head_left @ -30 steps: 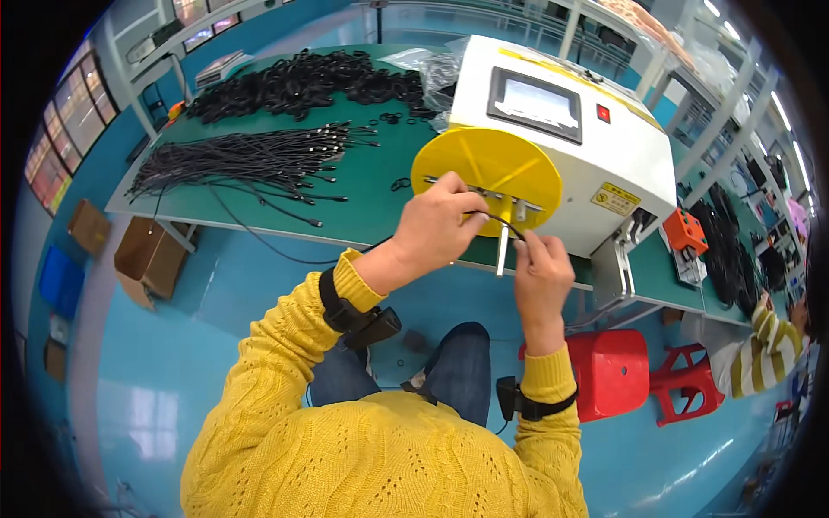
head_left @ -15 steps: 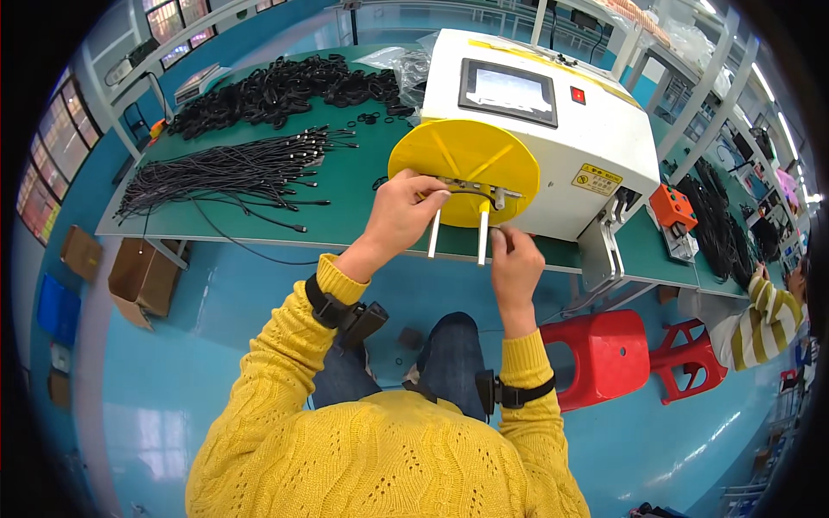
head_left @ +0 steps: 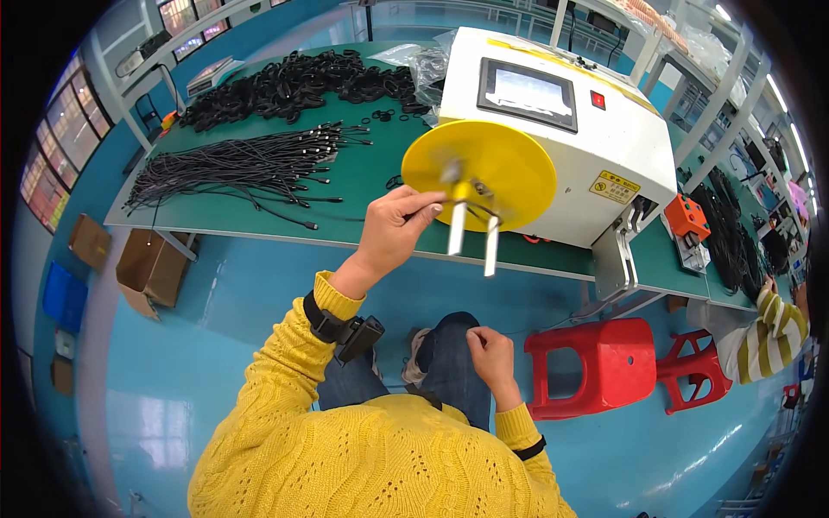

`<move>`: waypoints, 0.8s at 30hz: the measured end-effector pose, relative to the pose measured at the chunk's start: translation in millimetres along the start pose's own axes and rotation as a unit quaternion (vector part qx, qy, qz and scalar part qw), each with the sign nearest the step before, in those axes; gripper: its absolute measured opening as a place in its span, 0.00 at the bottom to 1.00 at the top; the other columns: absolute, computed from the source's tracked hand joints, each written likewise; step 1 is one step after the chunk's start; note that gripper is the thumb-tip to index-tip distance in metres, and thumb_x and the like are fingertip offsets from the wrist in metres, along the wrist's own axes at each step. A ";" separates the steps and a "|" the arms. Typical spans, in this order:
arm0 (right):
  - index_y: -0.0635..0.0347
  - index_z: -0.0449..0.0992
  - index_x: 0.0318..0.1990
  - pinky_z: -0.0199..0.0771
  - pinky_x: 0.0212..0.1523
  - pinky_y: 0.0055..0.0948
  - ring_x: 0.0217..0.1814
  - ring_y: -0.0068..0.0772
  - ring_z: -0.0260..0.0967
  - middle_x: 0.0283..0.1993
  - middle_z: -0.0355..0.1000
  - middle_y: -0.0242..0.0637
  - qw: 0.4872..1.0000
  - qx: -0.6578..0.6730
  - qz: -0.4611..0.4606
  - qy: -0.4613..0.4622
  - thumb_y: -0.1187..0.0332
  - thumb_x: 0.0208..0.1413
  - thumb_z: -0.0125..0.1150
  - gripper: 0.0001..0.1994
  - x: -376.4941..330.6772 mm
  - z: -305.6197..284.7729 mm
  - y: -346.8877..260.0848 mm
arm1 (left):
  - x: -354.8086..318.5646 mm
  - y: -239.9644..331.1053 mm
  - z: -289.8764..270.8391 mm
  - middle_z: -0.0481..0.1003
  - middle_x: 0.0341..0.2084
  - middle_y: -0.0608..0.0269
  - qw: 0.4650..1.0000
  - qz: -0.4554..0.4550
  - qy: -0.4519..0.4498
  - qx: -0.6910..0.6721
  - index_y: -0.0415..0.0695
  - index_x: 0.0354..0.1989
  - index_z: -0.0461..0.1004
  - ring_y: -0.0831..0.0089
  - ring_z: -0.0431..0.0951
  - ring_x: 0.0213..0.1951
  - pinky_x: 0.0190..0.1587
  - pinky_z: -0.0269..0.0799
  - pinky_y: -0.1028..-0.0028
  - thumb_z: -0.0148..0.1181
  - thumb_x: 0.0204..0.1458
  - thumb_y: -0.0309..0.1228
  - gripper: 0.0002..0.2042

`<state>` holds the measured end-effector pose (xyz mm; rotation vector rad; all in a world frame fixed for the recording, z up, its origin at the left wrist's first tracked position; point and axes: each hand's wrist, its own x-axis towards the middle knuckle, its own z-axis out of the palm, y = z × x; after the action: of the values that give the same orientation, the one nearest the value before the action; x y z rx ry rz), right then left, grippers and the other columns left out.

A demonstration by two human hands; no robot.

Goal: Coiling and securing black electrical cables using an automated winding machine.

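Fingers of left hand (head_left: 388, 230) clamped on black cable (head_left: 349, 219), which trails leftward from them and reaches rightward to white posts (head_left: 491, 246) on yellow disc (head_left: 518, 160), just beside; disc blurred, apparently turning; right hand (head_left: 494, 357) well apart, fingers curled together, no held thing visible; judged progress: cable end engaged, winding barely begun, most length remaining; straight cables (head_left: 246, 164) left of fingers on green surface (head_left: 370, 164), probably not yet coiled

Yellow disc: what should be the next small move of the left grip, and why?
Perhaps ease the left grip slightly back from the white posts, guiding the black cable loosely: the grip is close, and blur suggests the yellow disc is turning.
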<state>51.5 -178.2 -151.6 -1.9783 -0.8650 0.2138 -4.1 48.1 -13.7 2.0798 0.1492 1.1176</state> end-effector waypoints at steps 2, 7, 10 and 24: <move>0.64 0.76 0.28 0.69 0.28 0.32 0.26 0.41 0.71 0.23 0.71 0.45 1.000 -0.002 0.009 -0.015 0.68 0.48 0.56 0.08 -6.9 0.2 2.5 | -2.4 7.5 -2.6 0.69 0.21 0.65 1.000 0.016 0.001 0.016 0.38 0.39 0.76 0.81 0.65 0.20 0.22 0.61 0.81 0.58 0.48 0.22 0.09; 0.64 0.76 0.29 0.68 0.26 0.29 0.23 0.38 0.71 0.22 0.71 0.45 0.999 -0.013 0.019 -0.028 0.68 0.48 0.56 0.08 -15.0 -0.7 7.5 | -6.6 18.0 -7.1 0.68 0.19 0.62 0.996 0.055 0.010 0.064 0.40 0.38 0.76 0.76 0.66 0.19 0.22 0.62 0.79 0.60 0.46 0.23 0.10; 0.63 0.76 0.28 0.69 0.28 0.35 0.26 0.45 0.70 0.24 0.71 0.46 0.998 -0.004 0.039 -0.053 0.67 0.48 0.55 0.08 -14.6 0.0 7.9 | -11.5 20.5 -10.1 0.68 0.18 0.62 0.996 0.058 0.010 0.072 0.41 0.38 0.76 0.75 0.66 0.18 0.21 0.63 0.78 0.60 0.45 0.24 0.10; 0.63 0.75 0.29 0.69 0.29 0.36 0.28 0.47 0.70 0.27 0.71 0.47 0.999 0.002 -0.012 -0.045 0.68 0.49 0.54 0.07 9.8 -12.6 -15.2 | -27.3 29.3 4.8 0.67 0.20 0.60 0.998 0.047 0.003 0.030 0.39 0.42 0.73 0.70 0.68 0.20 0.23 0.65 0.74 0.58 0.44 0.20 0.14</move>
<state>57.2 -175.7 -130.5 -1.9667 -0.9452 0.2928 -24.0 13.0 -14.0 2.1559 0.0905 1.1892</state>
